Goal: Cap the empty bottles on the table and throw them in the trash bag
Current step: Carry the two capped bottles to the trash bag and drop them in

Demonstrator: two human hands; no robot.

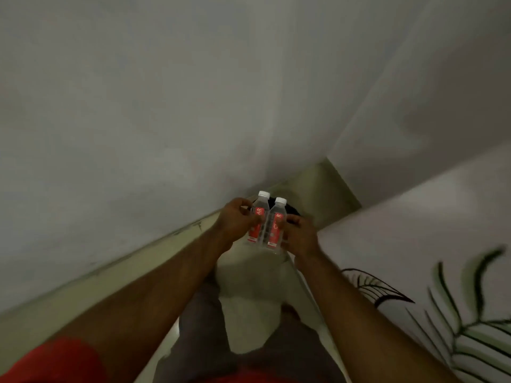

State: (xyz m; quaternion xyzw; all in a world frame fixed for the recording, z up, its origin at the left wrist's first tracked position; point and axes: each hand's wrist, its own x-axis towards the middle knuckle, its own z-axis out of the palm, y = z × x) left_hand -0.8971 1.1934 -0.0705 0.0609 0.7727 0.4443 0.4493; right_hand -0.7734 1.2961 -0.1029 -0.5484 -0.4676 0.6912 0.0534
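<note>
L hand (235,219) clamped on left bottle (257,219), R hand (300,234) clamped on right bottle (274,226), bottles touching, capped

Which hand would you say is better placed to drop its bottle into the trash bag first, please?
Probably the right hand: its capped bottle sits nearer the dark bag opening than the left hand.

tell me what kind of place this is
Probably a room in a home, likely a bedroom corner. Plain pale walls meet at a narrow strip of floor, and a white leaf-print cloth, perhaps bedding, lies on the right. Both hands hold capped bottles there.
</note>
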